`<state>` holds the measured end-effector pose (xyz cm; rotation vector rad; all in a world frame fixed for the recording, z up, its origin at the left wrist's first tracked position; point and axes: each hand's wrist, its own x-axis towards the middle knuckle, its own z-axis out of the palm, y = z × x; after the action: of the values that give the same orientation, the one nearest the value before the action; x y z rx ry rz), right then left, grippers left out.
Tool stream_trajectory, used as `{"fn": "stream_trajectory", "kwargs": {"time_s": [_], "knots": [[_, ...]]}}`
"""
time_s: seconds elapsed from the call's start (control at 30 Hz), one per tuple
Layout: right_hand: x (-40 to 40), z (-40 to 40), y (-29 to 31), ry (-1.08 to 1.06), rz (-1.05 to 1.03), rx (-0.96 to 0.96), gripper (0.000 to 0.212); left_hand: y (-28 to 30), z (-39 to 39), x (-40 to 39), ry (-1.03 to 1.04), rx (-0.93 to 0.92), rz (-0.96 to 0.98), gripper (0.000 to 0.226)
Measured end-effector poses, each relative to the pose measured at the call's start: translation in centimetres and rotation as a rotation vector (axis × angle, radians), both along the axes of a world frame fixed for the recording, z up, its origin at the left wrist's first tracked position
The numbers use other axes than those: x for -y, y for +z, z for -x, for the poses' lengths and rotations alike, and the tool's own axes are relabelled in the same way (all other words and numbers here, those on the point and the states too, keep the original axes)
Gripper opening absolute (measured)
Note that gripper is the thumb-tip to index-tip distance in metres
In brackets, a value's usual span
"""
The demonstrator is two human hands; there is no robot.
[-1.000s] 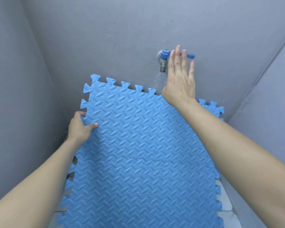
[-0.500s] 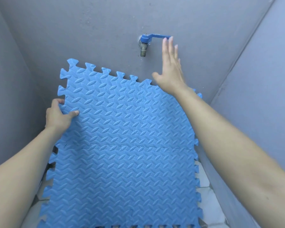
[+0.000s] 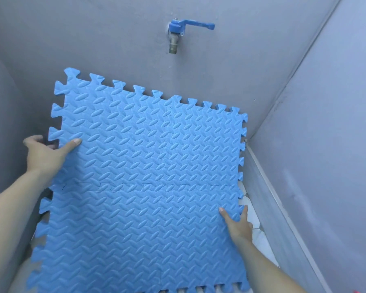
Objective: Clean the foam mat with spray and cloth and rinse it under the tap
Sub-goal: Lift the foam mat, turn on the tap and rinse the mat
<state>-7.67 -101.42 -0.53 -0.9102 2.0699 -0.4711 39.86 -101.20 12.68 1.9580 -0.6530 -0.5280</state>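
Observation:
A blue foam mat (image 3: 144,182) of interlocking tiles with a ribbed pattern leans tilted against the grey back wall, its top edge below the tap. My left hand (image 3: 46,154) grips its left edge, thumb on the front face. My right hand (image 3: 238,224) grips the lower right edge, thumb on top. A brass tap (image 3: 173,42) with a blue lever handle (image 3: 195,26) pointing right sticks out of the wall above the mat. No water is running. No spray bottle or cloth is visible.
Grey walls (image 3: 325,144) close in on the left, back and right, forming a narrow corner. A strip of white tiled floor (image 3: 256,227) shows to the right of the mat, beside a grey skirting ledge.
My right hand has come away from the tap handle and dropped down to grip the mat's lower right edge. The mat sits lower below the tap than before.

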Motion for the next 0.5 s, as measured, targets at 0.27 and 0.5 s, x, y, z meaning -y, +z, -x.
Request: {"fn": "stream_trajectory", "kwargs": {"time_s": [0.27, 0.5], "knots": [[0.6, 0.4, 0.2, -0.001, 0.005, -0.071, 0.118, -3.2, -3.3, -1.2, -0.333, 0.08, -0.268, 0.064], [-0.1, 0.5, 3.2, 0.037, -0.026, -0.149, 0.107, -4.3, -0.5, -1.5, -0.153, 0.083, -0.234, 0.063]]}}
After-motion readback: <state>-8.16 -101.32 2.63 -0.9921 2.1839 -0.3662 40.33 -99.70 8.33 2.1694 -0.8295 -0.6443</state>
